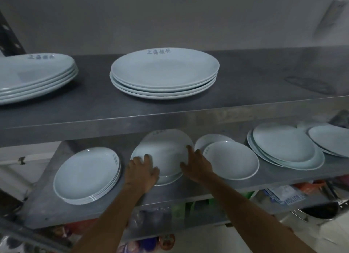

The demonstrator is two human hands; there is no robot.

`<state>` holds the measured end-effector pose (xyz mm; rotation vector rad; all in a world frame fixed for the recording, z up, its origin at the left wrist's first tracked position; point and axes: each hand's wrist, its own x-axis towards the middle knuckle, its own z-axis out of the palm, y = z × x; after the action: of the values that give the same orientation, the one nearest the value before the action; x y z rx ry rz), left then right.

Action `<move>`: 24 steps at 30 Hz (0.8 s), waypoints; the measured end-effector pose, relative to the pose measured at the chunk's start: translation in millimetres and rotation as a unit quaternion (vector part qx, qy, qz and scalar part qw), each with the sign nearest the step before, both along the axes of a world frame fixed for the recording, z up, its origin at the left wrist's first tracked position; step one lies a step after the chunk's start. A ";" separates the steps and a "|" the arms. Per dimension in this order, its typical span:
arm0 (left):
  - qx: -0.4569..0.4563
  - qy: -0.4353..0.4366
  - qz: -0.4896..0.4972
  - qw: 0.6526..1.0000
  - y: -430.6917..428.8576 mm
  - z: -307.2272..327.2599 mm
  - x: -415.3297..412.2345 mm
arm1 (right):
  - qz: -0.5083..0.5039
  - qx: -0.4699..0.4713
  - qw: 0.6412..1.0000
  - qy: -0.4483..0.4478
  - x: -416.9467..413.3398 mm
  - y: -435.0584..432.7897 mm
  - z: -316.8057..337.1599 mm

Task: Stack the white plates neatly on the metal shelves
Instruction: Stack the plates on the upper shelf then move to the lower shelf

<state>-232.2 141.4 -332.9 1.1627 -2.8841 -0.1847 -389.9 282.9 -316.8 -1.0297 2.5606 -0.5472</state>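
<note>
Your left hand (143, 172) and right hand (196, 166), fingers spread, clasp opposite rims of the tilted white plate (166, 154) on the lower shelf (47, 211). A plate stack (86, 175) sits just left, overlapping plates (230, 160) just right.

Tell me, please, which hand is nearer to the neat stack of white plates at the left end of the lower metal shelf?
The left hand. It grips the middle plate's left edge, just right of that neat stack of white plates; the right hand is farther right, on the middle plate's other edge.
</note>
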 end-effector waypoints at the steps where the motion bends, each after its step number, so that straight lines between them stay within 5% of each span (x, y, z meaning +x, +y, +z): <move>1: 0.026 0.011 0.013 1.000 -2.9 2.8 -2.1 | -0.015 -0.009 1.000 -0.013 -2.3 -1.7 1.6; 4: 0.090 0.041 0.035 0.994 -10.0 5.7 -8.3 | -0.054 -0.046 0.996 -0.056 -7.0 -5.4 3.6; 13: 0.078 0.031 0.030 0.996 -6.4 9.4 13.1 | -0.042 -0.100 0.989 -0.104 10.7 3.5 3.5; 24: -0.030 0.001 -0.005 1.000 12.4 21.3 53.0 | 0.009 -0.013 1.000 0.009 40.8 19.9 7.5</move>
<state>-179.1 153.8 -311.6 1.1374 -2.8725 -0.1005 -349.1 302.8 -309.3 -1.0707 2.5641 -0.5700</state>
